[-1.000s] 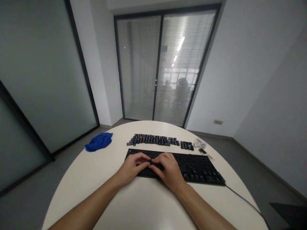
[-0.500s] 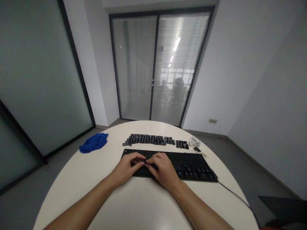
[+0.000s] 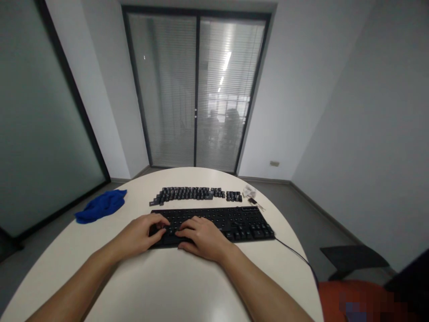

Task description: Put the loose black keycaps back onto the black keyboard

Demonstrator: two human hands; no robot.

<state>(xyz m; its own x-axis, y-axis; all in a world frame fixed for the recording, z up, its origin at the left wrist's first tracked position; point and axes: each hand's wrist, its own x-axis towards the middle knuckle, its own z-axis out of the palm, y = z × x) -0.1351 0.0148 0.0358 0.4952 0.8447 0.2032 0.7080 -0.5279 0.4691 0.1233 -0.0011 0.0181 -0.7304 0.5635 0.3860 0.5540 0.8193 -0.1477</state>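
A black keyboard [image 3: 217, 223] lies on the round pale table [image 3: 161, 286], most of its upper rows bare of keycaps. Keycaps sit along its near right edge. My left hand [image 3: 142, 235] rests over the keyboard's left end, thumb and forefinger curved with a gap between their tips. No held thing can be made out there. Beside it my right hand [image 3: 203, 237] lies over the left-middle part of the board, fingers lightly bent and thumb apart, touching the lower rows. Loose black keycaps [image 3: 184, 193] stand in rows behind the keyboard.
A crumpled blue cloth [image 3: 102, 205] lies at the table's left. Clear plastic packaging [image 3: 249, 192] and a small black-headed tool [image 3: 254, 202] are at the right rear. The keyboard cable [image 3: 295, 252] runs off the right edge, near a red-seated chair [image 3: 351, 295].
The view has turned to the right. My hands, close together at the fingertips before, are now apart; the right hand's fingers have loosened and spread over the keyboard.
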